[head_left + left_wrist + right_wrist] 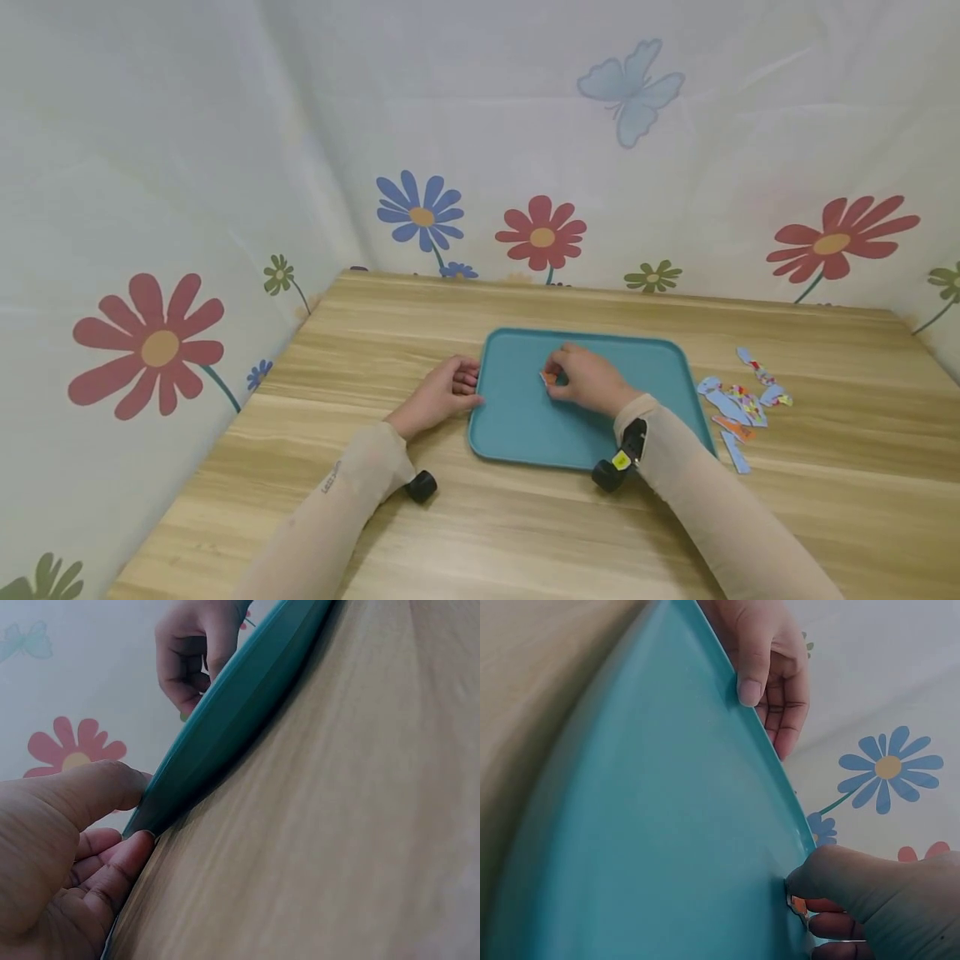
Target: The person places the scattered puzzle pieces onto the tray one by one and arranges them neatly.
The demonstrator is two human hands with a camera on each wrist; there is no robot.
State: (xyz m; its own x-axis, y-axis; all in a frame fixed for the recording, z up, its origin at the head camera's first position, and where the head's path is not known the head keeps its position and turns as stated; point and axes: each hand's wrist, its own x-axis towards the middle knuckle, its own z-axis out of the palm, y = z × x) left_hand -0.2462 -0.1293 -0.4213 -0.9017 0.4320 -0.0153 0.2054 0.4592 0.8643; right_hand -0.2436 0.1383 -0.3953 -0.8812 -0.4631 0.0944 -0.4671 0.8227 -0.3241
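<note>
A teal rectangular tray (pixel 525 429) lies on the wooden table. My left hand (pixel 442 392) holds the tray's left edge, its thumb on the rim and its curled fingers against the outer side; the left wrist view shows this hand (pixel 82 847) close up. Over the upper middle of the tray, my right hand (pixel 592 379) pinches a small orange paper piece (pixel 550 378) between thumb and fingers. In the right wrist view the orange piece (pixel 799 906) shows at the fingertips, low over the tray surface, mostly hidden by the hand.
Several irregular paper pieces (pixel 726 407), light blue, orange and multicoloured, lie loosely grouped on the table (pixel 847 467) right of the tray. A white curtain (pixel 465 100) printed with flowers and a butterfly hangs behind and at the left.
</note>
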